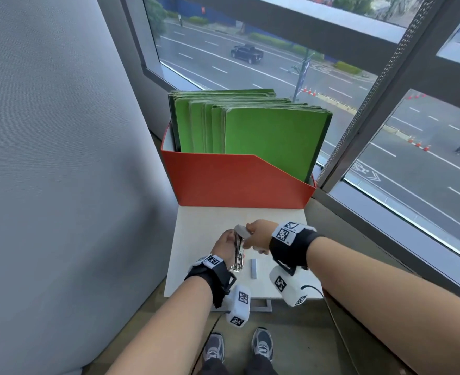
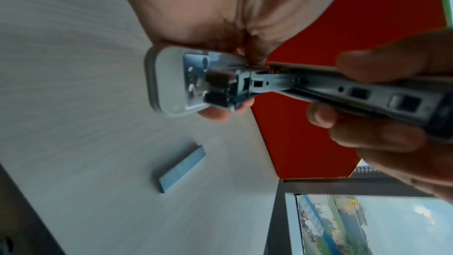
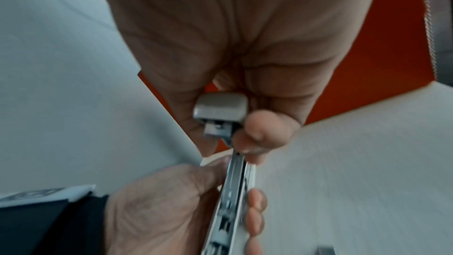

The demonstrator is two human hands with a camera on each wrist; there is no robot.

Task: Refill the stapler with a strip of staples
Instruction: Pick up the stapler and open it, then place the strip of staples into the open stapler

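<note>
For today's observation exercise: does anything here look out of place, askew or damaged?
Nothing stands out. The stapler is held off the table, left hand on its body, right hand on its grey cap. The staple strip lies flat beside it, intact.

The head view looks steeply down from above at the tabletop (image 1: 196,226), low in frame. Both wrist views sit very close beneath the palms, sharing the stapler (image 2: 245,82) and tabletop.
</note>
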